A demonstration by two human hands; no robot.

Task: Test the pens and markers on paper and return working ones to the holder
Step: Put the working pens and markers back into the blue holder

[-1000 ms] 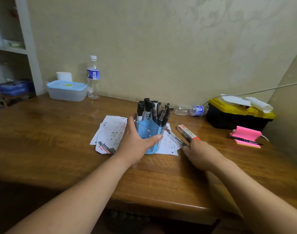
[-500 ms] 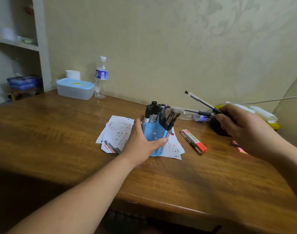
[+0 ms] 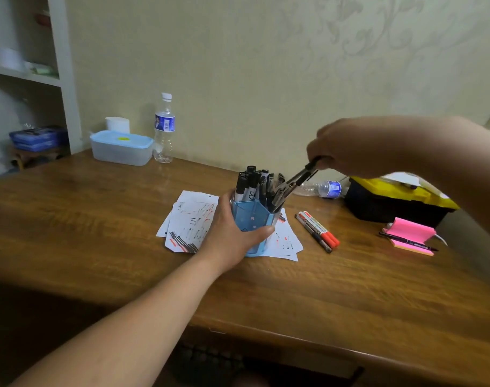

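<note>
My left hand [image 3: 229, 233] wraps the blue holder [image 3: 252, 224] on the scribbled paper [image 3: 192, 219]. My right hand [image 3: 352, 148] pinches pens [image 3: 296, 181], tips slanting into it.

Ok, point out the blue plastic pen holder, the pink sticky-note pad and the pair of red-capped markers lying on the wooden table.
Blue plastic pen holder [image 3: 251, 215]: head view, front wall.
Pink sticky-note pad [image 3: 409, 227]: head view, top sheet.
Pair of red-capped markers [image 3: 313, 221]: head view, a barrel.

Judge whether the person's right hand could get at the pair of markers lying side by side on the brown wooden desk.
Probably not yet: the right hand grips black pens angled into the blue plastic holder. Once free, likely yes; the markers lie uncovered beside it.
</note>
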